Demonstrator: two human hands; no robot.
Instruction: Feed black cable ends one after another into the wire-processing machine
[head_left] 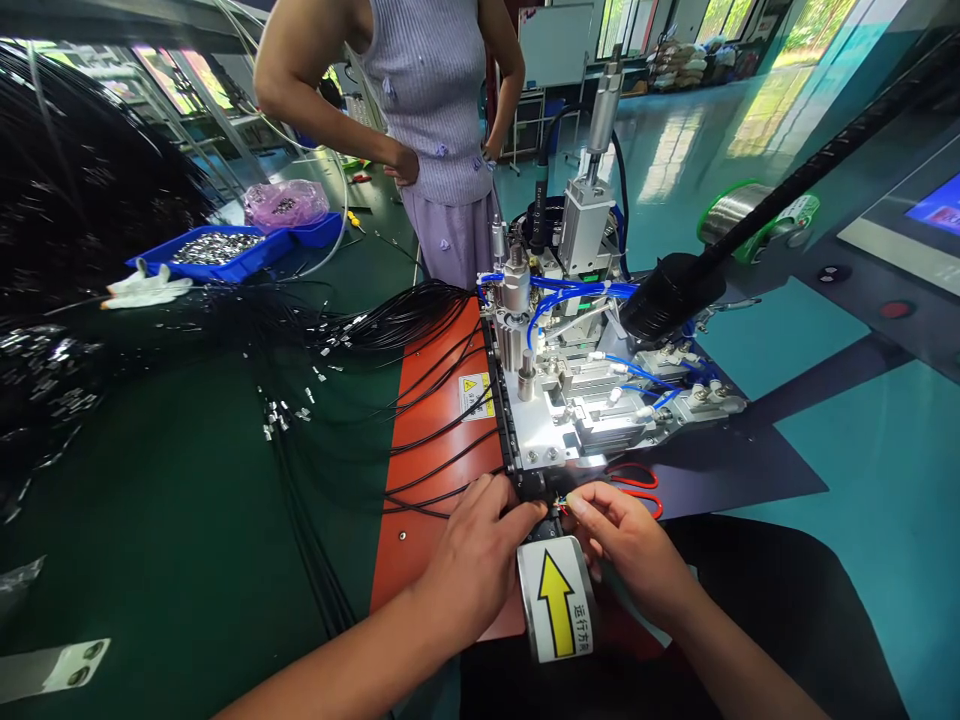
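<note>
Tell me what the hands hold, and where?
The right hand seems to pinch thin, multicoloured wires near their tips; the left hand's hold is hidden.

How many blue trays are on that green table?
2. One, holding small metal parts, is behind the white glove; the other is just right of it, partly covered by the pink plastic bag, which may hide more.

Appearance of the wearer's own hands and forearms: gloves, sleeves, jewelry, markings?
Left hand and right hand both bare, no gloves. Forearms uncovered, no sleeves in view. No rings, watch, bracelet, cables or markings visible; the fingertips are partly hidden, so nail details can't be told.
</note>
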